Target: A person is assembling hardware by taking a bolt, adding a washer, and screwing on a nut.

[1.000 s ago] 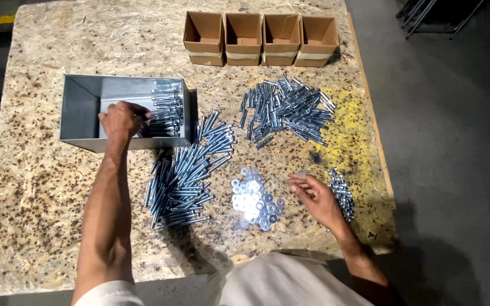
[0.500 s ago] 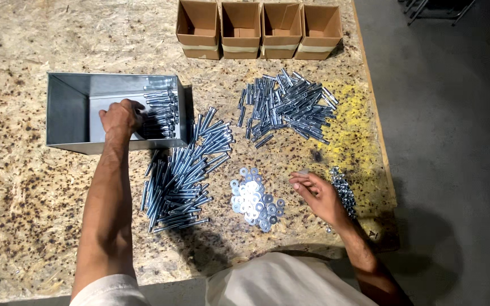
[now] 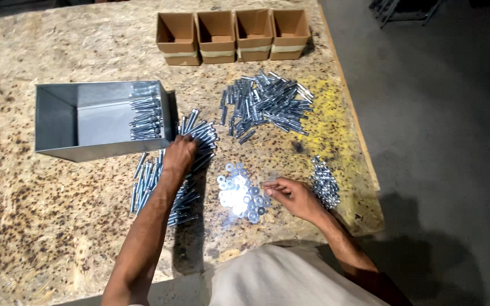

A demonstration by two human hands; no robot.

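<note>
From the camera on my head I look down on a speckled board surface [image 3: 41, 226] where the hardware is sorted by kind, each heap within arm's reach, which I judge is why they fan out around me. My left hand [image 3: 180, 154] lies palm down on the pile of long bolts [image 3: 168, 178], fingers curled into the upper end of the heap just beside the corner of the grey metal bin [image 3: 58, 122]; it seems to be closing on a bolt or two, though I cannot tell whether anything is actually gripped. The bin stands at the left with its open top toward me, and a neat row of bolts [image 3: 146, 118] is stacked against its right wall, heads lined up, probably so they pack flat. My right hand [image 3: 291, 195] rests low on the surface between the heap of flat washers [image 3: 240, 194] and the small heap of nuts [image 3: 324, 184], its fingertips pinched together at the washers' edge as if on one small piece, too small to make out. Farther off lies a pile of shorter sleeves or anchors [image 3: 267, 105], and beyond it four open cardboard boxes [image 3: 233, 35] stand in a row at the far edge, all looking empty from here.
</note>
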